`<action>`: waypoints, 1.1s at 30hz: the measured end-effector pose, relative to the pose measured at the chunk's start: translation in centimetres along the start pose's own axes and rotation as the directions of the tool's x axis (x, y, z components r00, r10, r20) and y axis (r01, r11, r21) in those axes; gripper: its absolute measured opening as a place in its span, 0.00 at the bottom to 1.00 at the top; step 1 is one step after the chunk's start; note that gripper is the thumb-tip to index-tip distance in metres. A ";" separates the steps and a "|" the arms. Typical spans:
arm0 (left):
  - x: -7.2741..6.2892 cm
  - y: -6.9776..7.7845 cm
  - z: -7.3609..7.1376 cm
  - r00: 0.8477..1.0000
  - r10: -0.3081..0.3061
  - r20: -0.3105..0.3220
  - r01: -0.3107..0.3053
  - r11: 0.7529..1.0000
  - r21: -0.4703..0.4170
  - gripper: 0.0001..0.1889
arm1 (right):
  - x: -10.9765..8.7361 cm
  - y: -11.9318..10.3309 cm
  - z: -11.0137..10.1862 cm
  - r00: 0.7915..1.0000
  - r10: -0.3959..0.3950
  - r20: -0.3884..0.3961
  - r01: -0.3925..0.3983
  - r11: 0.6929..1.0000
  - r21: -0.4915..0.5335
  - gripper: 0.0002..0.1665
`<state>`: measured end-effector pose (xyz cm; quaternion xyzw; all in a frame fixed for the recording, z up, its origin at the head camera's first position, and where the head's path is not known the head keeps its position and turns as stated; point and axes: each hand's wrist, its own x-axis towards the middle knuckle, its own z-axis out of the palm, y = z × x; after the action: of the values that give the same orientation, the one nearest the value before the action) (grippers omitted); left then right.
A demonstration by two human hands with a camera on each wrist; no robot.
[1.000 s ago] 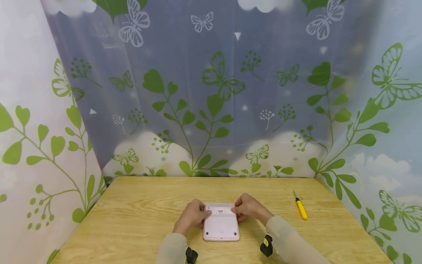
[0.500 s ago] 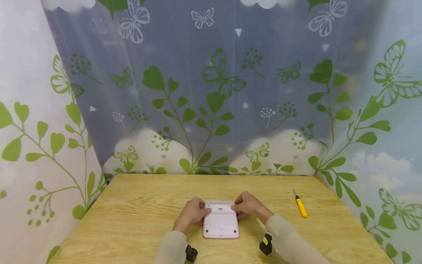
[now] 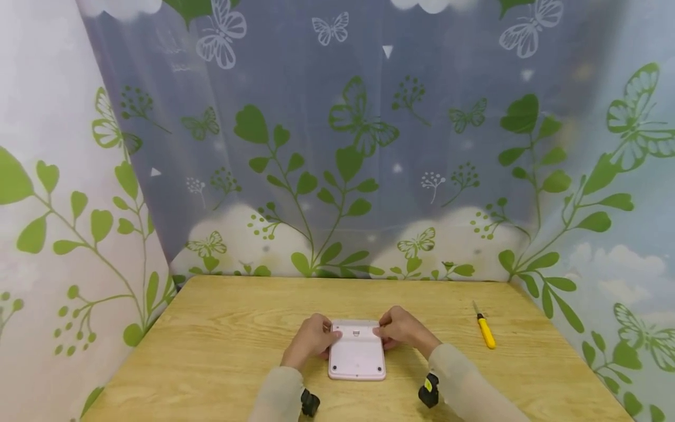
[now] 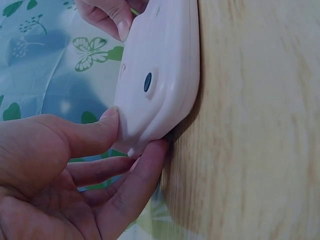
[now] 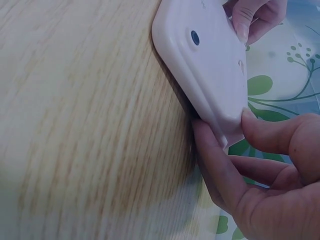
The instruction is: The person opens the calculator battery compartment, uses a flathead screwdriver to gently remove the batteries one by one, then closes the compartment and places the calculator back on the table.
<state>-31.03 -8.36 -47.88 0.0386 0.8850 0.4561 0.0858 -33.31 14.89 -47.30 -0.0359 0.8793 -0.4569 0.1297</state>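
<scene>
A pale pink calculator (image 3: 357,356) lies face down on the table, its back showing a small latch and dark round feet. At its far left corner, my left hand (image 3: 311,340) pinches the edge. The left wrist view shows that thumb on top of the calculator (image 4: 155,65) and fingers tucked beneath. My right hand (image 3: 403,328) pinches the far right corner the same way, thumb above and fingers under, as in the right wrist view of the calculator (image 5: 210,65). Both wrist views show the held edge tipped up off the wood. The calculator's front is hidden.
A yellow-handled screwdriver (image 3: 486,332) lies to the right on the wooden table (image 3: 237,316), its shaft pointing away. Behind the table hangs a curtain (image 3: 295,146) printed with leaves and butterflies. Black wrist cameras, such as the right one (image 3: 429,391), sit below the sleeves.
The head view has shifted slightly. Both hands keep their hold on the calculator's far corners, and neither the calculator nor the screwdriver has visibly moved on the table.
</scene>
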 end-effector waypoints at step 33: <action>0.1 -0.2 -0.1 1.000 -0.001 -0.001 0.001 1.000 -0.003 0.19 | -0.2 -1.1 -0.5 0.999 -0.047 0.021 0.049 0.993 -0.109 0.22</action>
<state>-31.17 -8.54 -47.98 0.0379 0.8844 0.4572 0.0855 -33.31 14.68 -46.09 -0.0681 0.9006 -0.4108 0.1247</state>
